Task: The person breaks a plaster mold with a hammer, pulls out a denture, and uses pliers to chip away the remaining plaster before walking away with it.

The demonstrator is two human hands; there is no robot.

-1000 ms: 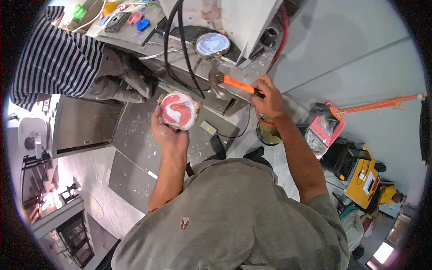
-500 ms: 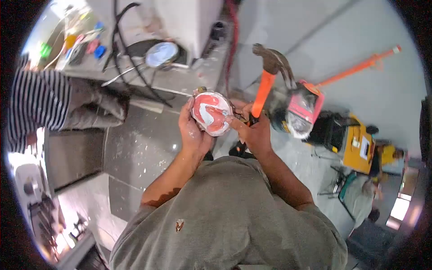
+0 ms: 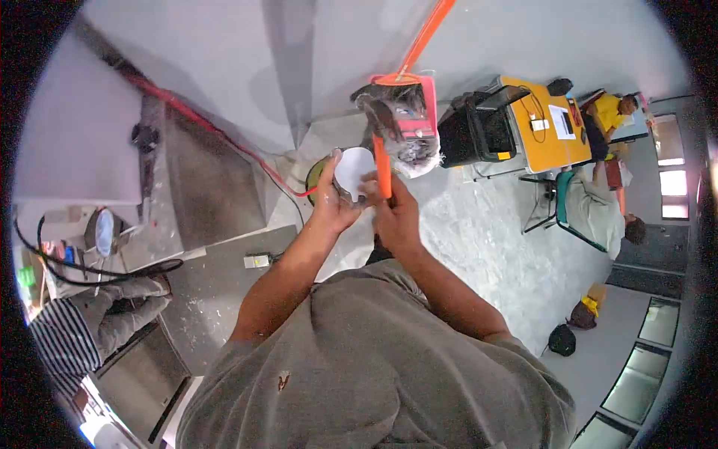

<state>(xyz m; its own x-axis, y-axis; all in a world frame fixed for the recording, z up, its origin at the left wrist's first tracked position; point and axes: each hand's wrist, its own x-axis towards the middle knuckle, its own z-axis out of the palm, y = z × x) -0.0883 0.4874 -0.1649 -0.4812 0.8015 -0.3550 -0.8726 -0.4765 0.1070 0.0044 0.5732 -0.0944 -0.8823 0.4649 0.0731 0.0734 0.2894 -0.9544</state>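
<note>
My left hand (image 3: 333,208) is wrapped around the side of a small round can (image 3: 354,173), whose pale white face is turned up in front of my chest. My right hand (image 3: 396,217) is closed on a hammer (image 3: 383,168) by its orange handle. The dark hammer head points away from me, overlapping the pink dustpan beyond it in this view. My right fingers come close to the can's right edge.
Behind my hands stands a pink dustpan (image 3: 428,101) with a long orange handle. A red hose (image 3: 247,150) runs along the floor at left. A person in striped clothes (image 3: 63,333) is at lower left; others sit by the yellow table (image 3: 535,123) at right.
My view has swung to the right, so the bench has shifted to the left. The can's red, white-smeared face now looks plain white. Both hands keep their holds.
</note>
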